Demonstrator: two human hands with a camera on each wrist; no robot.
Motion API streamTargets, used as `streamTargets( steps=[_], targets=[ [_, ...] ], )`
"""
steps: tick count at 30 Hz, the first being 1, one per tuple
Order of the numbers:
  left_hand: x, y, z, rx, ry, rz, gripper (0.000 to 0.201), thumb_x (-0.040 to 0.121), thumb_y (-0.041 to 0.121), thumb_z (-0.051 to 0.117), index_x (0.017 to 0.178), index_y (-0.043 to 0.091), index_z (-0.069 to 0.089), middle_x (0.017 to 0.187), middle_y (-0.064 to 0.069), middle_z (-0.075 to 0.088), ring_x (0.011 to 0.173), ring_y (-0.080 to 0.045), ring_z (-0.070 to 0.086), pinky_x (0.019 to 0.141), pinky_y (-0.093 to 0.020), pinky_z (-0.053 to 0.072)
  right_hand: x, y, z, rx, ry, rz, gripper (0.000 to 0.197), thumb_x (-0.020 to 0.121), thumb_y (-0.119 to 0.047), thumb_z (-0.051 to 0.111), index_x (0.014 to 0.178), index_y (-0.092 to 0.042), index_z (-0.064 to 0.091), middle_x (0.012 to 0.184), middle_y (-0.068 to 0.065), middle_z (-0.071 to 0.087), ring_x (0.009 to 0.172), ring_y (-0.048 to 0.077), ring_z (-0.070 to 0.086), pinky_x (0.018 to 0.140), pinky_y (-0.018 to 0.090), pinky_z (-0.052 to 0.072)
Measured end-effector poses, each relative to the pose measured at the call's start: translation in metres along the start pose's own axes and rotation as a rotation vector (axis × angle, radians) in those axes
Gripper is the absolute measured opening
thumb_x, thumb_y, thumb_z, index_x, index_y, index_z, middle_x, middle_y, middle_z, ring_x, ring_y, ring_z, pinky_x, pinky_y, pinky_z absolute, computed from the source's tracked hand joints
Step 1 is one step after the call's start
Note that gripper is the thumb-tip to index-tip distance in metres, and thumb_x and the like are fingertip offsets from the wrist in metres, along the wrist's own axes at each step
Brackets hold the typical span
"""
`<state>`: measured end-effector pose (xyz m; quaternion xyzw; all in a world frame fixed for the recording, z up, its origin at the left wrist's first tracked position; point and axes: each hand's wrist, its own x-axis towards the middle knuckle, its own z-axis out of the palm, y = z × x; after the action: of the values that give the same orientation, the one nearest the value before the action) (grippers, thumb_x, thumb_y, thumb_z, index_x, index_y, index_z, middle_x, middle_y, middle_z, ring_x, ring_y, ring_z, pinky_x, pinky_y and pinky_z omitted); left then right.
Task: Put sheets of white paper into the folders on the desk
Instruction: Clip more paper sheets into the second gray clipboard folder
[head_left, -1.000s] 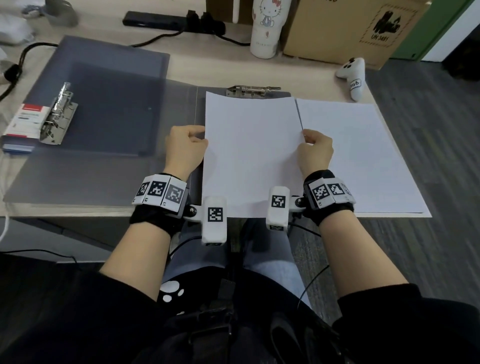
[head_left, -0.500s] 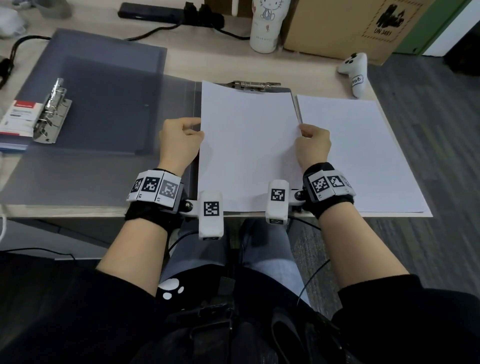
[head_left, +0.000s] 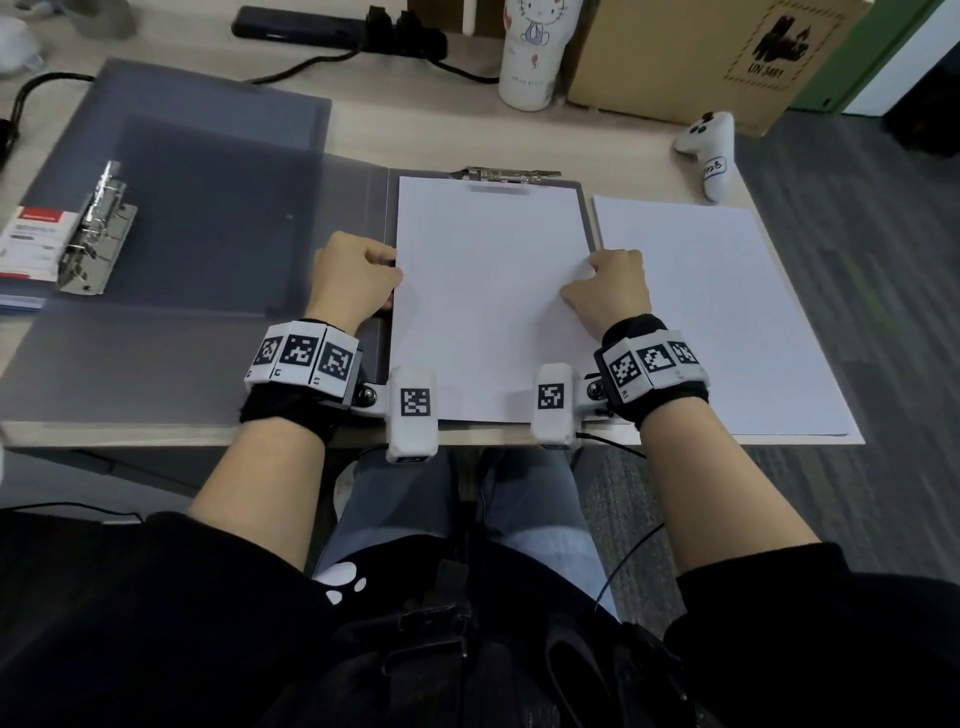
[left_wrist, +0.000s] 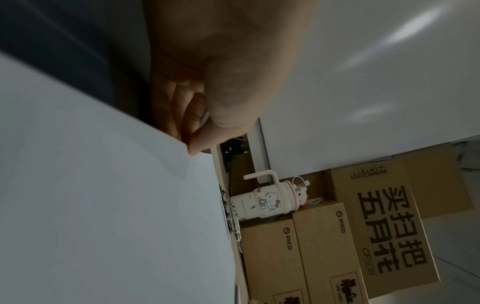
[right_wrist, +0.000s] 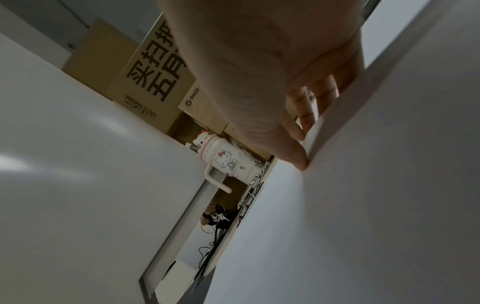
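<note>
A white sheet (head_left: 483, 296) lies on the right half of an open grey folder (head_left: 588, 228), its top edge just under the metal clip (head_left: 511, 174). My left hand (head_left: 358, 278) pinches the sheet's left edge (left_wrist: 103, 205) between thumb and curled fingers (left_wrist: 182, 115). On the other side my right hand (head_left: 610, 293) pinches the right edge (right_wrist: 363, 185), thumb on top. A stack of white paper (head_left: 717, 317) lies to the right on the desk. A second grey folder (head_left: 208, 171) lies open at the left, its ring mechanism (head_left: 96, 228) showing.
A white cartoon tumbler (head_left: 535, 52) and cardboard boxes (head_left: 691, 57) stand at the back. A white game controller (head_left: 709, 150) lies at the back right. A black power strip (head_left: 337, 31) with cables runs along the back. The desk's front edge (head_left: 156, 434) is close to my wrists.
Both hands have slid the sheet away from me, so its top edge now sits under the folder's clip. The sheet has settled flatter on the folder.
</note>
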<state>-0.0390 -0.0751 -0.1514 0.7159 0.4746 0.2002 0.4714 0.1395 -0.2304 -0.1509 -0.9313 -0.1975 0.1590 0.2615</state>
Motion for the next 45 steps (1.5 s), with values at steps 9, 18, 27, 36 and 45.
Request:
streamTargets(
  steps=[9, 18, 27, 36, 45],
  targets=[
    [0.0, 0.004, 0.001, 0.145, -0.006, 0.063, 0.018, 0.079, 0.0, 0.056, 0.073, 0.016, 0.062, 0.073, -0.01, 0.059, 0.062, -0.031, 0.067, 0.077, -0.041, 0.059, -0.001, -0.001, 0.0, -0.104, 0.032, -0.02, 0.038, 0.083, -0.007, 0.052, 0.121, -0.001, 0.052, 0.131, 0.014, 0.038, 0.107, 0.037, 0.054, 0.088, 0.038, 0.047],
    [0.001, 0.003, 0.002, 0.189, 0.057, 0.044, 0.015, 0.075, 0.01, 0.068, 0.087, 0.017, 0.073, 0.078, -0.007, 0.072, 0.079, -0.028, 0.071, 0.083, -0.037, 0.057, 0.0, -0.004, 0.002, -0.282, 0.045, -0.045, 0.036, 0.086, -0.01, 0.051, 0.121, -0.002, 0.052, 0.131, 0.014, 0.039, 0.124, 0.034, 0.034, 0.091, 0.041, 0.041],
    [0.015, 0.011, 0.005, 0.293, 0.034, 0.107, 0.037, 0.072, 0.001, 0.065, 0.106, 0.016, 0.068, 0.098, -0.005, 0.07, 0.098, -0.023, 0.064, 0.089, -0.027, 0.047, -0.001, -0.016, -0.001, -0.355, -0.026, -0.087, 0.027, 0.085, -0.002, 0.042, 0.109, 0.002, 0.054, 0.128, 0.017, 0.039, 0.121, 0.036, 0.036, 0.095, 0.043, 0.04],
    [0.037, 0.041, 0.039, 0.525, -0.417, 0.259, 0.066, 0.084, -0.008, 0.043, 0.145, 0.015, 0.032, 0.158, -0.008, 0.011, 0.147, -0.023, 0.004, 0.119, -0.034, 0.011, 0.017, -0.044, 0.002, -0.397, -0.187, -0.172, 0.04, 0.088, -0.025, 0.052, 0.117, 0.003, 0.051, 0.135, 0.02, 0.037, 0.128, 0.036, 0.031, 0.105, 0.038, 0.034],
    [0.062, 0.038, 0.038, 0.594, -0.407, 0.263, 0.071, 0.086, 0.039, 0.062, 0.147, 0.024, 0.028, 0.159, -0.001, 0.009, 0.147, -0.021, 0.007, 0.117, -0.041, 0.009, 0.056, -0.067, 0.009, 0.123, -0.217, -0.129, 0.074, 0.09, -0.034, 0.06, 0.145, 0.0, 0.023, 0.153, 0.012, 0.024, 0.137, 0.025, 0.032, 0.106, 0.031, 0.033]
  ],
)
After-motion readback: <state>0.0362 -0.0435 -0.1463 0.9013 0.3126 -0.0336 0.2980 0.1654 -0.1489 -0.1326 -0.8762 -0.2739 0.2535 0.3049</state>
